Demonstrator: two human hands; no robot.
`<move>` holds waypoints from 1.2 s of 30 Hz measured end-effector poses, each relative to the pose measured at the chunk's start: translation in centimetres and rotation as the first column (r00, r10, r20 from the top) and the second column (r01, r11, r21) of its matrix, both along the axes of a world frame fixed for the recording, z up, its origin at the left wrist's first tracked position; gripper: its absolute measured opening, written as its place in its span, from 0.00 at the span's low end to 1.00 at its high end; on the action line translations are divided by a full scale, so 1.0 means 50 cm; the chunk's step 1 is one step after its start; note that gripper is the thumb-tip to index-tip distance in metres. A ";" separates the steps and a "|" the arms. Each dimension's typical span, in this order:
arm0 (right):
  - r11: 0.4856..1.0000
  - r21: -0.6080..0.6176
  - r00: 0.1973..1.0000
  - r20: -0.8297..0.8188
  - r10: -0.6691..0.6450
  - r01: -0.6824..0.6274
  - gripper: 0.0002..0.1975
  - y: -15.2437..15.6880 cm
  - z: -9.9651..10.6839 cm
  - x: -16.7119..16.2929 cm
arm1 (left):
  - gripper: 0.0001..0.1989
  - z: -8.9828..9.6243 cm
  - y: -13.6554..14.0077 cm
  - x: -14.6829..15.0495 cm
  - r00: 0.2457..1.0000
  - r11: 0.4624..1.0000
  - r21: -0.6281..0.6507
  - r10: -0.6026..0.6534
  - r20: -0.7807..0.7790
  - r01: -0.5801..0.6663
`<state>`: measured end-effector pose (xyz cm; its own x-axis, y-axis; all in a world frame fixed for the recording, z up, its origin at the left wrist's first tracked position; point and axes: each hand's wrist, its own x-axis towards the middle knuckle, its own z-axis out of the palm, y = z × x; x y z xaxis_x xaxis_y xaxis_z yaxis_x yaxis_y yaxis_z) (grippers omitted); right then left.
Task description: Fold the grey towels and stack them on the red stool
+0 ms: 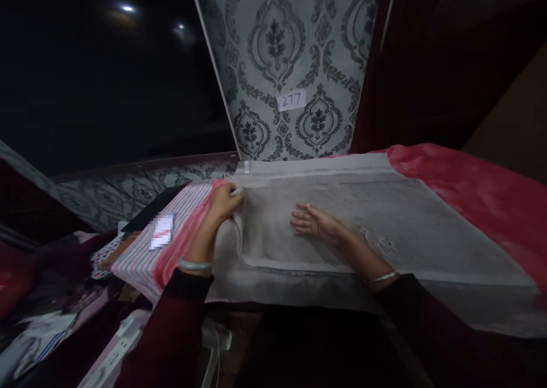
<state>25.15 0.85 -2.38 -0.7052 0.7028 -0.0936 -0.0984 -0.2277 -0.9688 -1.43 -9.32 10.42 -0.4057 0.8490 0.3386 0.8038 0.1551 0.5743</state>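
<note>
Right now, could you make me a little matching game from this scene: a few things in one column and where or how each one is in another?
Things:
1. left hand
2. right hand
3. grey cloth
4. paper label

States:
A. stuck on the patterned wall, marked 277
B. lying flat, palm down, on the cloth
C. pinching the cloth's left edge
D. spread over a pink cover

Pairs: 1-C, 2-B, 3-D, 4-A

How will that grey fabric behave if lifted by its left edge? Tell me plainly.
The grey fabric probably flops: its edge already curls where the left hand pinches it. It looks thick, so likely fairly heavy. The right hand lying flat on it suggests it may slide over the pink cloth below.
</note>
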 end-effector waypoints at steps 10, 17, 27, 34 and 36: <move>0.997 0.000 0.997 0.007 -0.083 0.083 0.32 0.082 -0.002 0.093 | 0.04 -0.161 0.067 0.385 0.756 0.774 -0.248 -0.629 -0.181 0.583; 0.980 0.066 0.982 0.020 -0.188 0.186 0.21 0.093 -0.038 0.067 | 0.14 -0.161 0.065 0.241 0.840 0.844 0.078 -0.536 0.080 0.531; 0.859 0.158 0.843 0.175 -0.509 0.487 0.32 0.121 -0.030 0.089 | 0.17 -0.269 0.136 0.085 0.850 0.989 0.119 -0.137 0.509 0.088; 0.876 0.120 0.849 0.219 -0.482 0.466 0.31 0.118 -0.069 0.114 | 0.17 -0.308 0.140 0.075 0.858 0.978 0.186 -0.178 0.482 0.098; 0.882 0.119 0.858 0.208 -0.471 0.456 0.31 0.124 -0.066 0.114 | 0.17 -0.311 0.141 0.067 0.873 0.978 0.180 -0.178 0.454 0.106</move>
